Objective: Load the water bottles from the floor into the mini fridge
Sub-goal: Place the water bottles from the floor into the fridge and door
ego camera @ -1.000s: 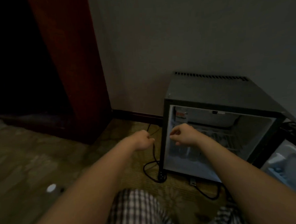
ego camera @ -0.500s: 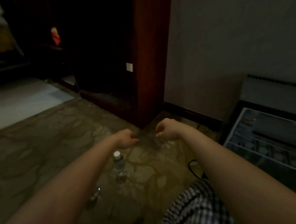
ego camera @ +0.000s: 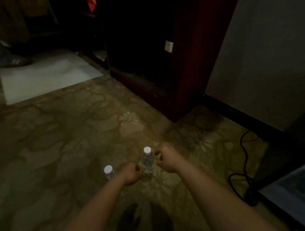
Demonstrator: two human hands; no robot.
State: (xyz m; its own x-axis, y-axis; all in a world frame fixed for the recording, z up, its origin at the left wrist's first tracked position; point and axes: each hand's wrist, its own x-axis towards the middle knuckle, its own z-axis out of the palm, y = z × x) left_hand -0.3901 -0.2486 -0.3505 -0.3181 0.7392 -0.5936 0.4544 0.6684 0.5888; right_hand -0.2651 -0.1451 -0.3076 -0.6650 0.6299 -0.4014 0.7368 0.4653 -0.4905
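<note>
Two hands flank an upright clear plastic white-capped water bottle [ego camera: 147,163] on the patterned carpet [ego camera: 71,144]: left hand [ego camera: 130,175] just left of it, right hand [ego camera: 168,160] just right. Both have fingers curled narrow, gripping nothing; whether they touch it I cannot tell. A second identical bottle [ego camera: 108,172] stands farther left.
</note>
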